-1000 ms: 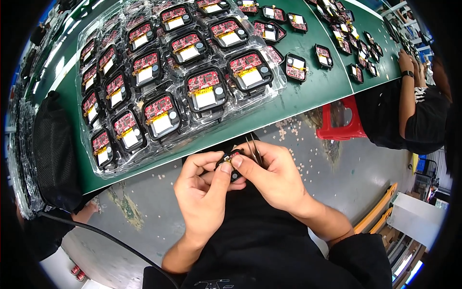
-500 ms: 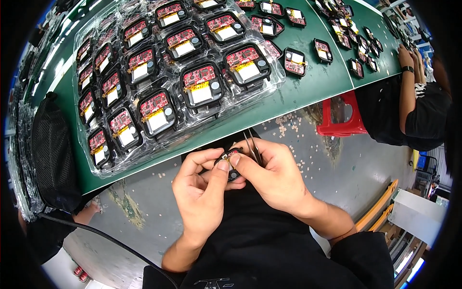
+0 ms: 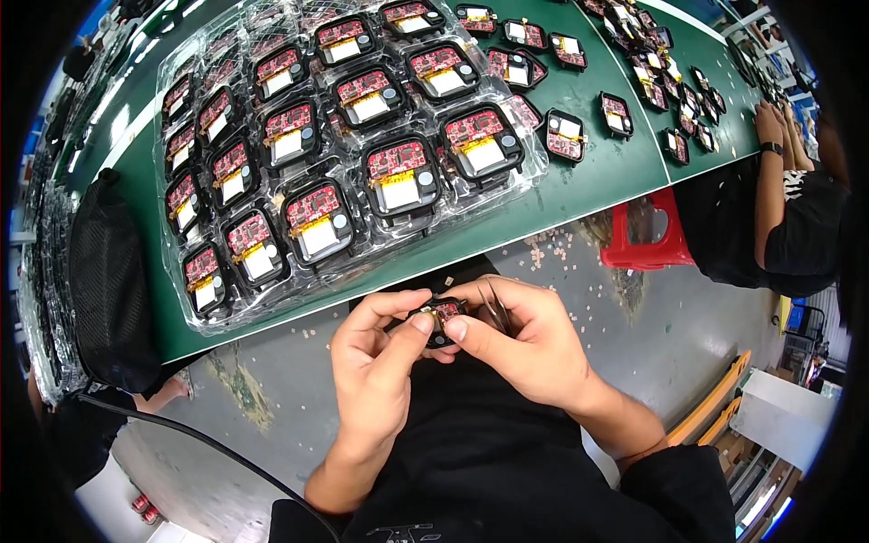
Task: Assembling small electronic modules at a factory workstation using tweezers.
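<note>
My left hand [image 3: 376, 366] and my right hand [image 3: 516, 348] meet over my lap, both pinching a small black module with a red circuit board [image 3: 438, 316] between thumbs and fingertips. My right hand also carries a pair of dark tweezers [image 3: 496, 306], tips pointing up toward the table edge. Just beyond my hands lies a clear plastic tray [image 3: 308, 158] on the green table [image 3: 588, 176], filled with several of the same black-framed red boards.
Several loose modules [image 3: 566, 136] lie on the table to the right of the tray. A co-worker's forearm [image 3: 774, 172] rests on the table's right end, above a red stool [image 3: 647, 235]. A black bag [image 3: 109, 281] hangs at the left. Small scraps litter the grey floor.
My hands stay together on the small module with only slight finger shifts. The view has moved a little, so the tray sits slightly lower in the picture.
</note>
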Demonstrator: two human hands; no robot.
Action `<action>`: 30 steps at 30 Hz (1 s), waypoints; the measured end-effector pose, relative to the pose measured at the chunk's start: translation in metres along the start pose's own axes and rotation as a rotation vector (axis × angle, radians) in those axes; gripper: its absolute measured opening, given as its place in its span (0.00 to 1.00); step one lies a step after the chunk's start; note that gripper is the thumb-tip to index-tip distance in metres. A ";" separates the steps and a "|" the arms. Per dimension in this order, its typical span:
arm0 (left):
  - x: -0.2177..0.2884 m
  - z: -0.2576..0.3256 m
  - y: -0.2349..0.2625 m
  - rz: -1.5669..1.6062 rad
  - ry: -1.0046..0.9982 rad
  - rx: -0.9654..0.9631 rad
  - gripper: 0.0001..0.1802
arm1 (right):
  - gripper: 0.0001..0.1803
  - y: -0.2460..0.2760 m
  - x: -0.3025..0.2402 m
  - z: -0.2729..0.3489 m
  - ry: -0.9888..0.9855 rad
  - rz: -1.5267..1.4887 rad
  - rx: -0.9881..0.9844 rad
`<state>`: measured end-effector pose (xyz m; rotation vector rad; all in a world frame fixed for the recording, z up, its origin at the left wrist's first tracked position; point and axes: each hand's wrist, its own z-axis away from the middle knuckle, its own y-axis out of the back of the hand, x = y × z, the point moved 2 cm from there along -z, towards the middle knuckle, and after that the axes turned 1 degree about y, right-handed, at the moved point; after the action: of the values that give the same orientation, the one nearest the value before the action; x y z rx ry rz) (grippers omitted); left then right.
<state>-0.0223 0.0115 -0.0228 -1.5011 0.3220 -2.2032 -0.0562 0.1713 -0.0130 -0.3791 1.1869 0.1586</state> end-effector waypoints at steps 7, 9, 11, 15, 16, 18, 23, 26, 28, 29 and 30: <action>-0.001 0.009 -0.003 0.037 -0.049 -0.024 0.10 | 0.14 0.003 -0.026 0.011 0.229 0.258 -0.010; -0.003 0.010 -0.004 -0.025 -0.087 -0.052 0.12 | 0.14 0.006 -0.030 0.014 0.263 0.327 0.011; -0.005 0.013 -0.004 -0.053 -0.121 -0.103 0.17 | 0.15 0.013 -0.033 0.015 0.347 0.460 0.028; 0.003 0.017 -0.019 -0.080 -0.117 -0.238 0.35 | 0.16 0.049 -0.040 0.008 0.591 0.286 0.484; 0.001 0.017 -0.019 -0.116 -0.121 -0.229 0.36 | 0.18 0.061 -0.052 -0.001 0.611 0.317 0.593; -0.004 0.017 -0.018 -0.164 -0.109 -0.225 0.36 | 0.19 0.080 -0.083 -0.025 0.528 0.563 0.647; -0.012 0.020 -0.023 -0.199 -0.041 -0.302 0.28 | 0.21 0.096 -0.122 -0.069 0.375 0.921 0.583; -0.012 0.025 -0.023 -0.255 0.003 -0.329 0.25 | 0.15 0.116 -0.132 -0.086 0.766 1.199 0.682; -0.012 0.025 -0.026 -0.276 0.008 -0.334 0.25 | 0.14 0.137 -0.145 -0.098 0.613 1.387 0.832; -0.012 0.026 -0.027 -0.299 0.017 -0.343 0.24 | 0.14 0.149 -0.149 -0.104 0.505 1.481 0.903; -0.012 0.025 -0.027 -0.302 0.013 -0.347 0.24 | 0.14 0.158 -0.153 -0.112 0.508 1.479 0.909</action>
<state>-0.0015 0.0429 -0.0112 -1.8198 0.5355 -2.4887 -0.2610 0.2879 0.0599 1.3927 1.6822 0.7773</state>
